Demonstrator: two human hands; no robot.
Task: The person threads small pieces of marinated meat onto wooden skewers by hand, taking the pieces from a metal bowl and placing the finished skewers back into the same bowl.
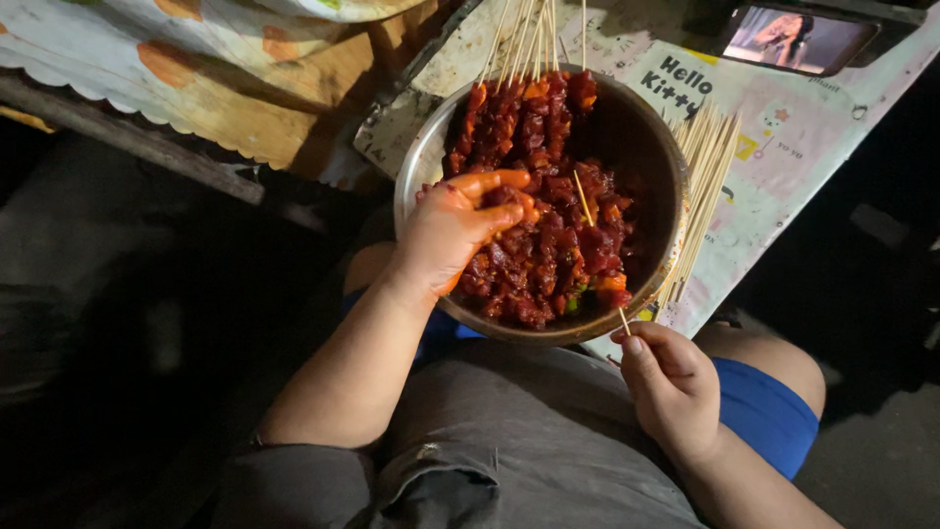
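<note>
While its sauce-stained fingers curl down into the red meat pieces, the left hand lies over the near-left rim of the metal bowl; the fingers are half closed on the chunks, though whether a piece is actually pinched I cannot tell. Right hand, lower and just outside the bowl's near edge, is closed with thumb and fingertips pinching the blunt end of one thin bamboo skewer. That stick runs on a slant, its long axis going from the right hand up and to the left across the bowl rim, its tip pointing into the middle of the meat, away from the person.

Loaded skewers lean on the bowl's far side, their meat ends down in the bowl and bare sticks fanning out over the far rim. Beside the bowl on the right lies a bundle of bare sticks, roughly parallel, on a pale printed sheet. A lit phone sits at the far edge. The bowl rests above the person's lap, grey shirt and blue shorts below it.
</note>
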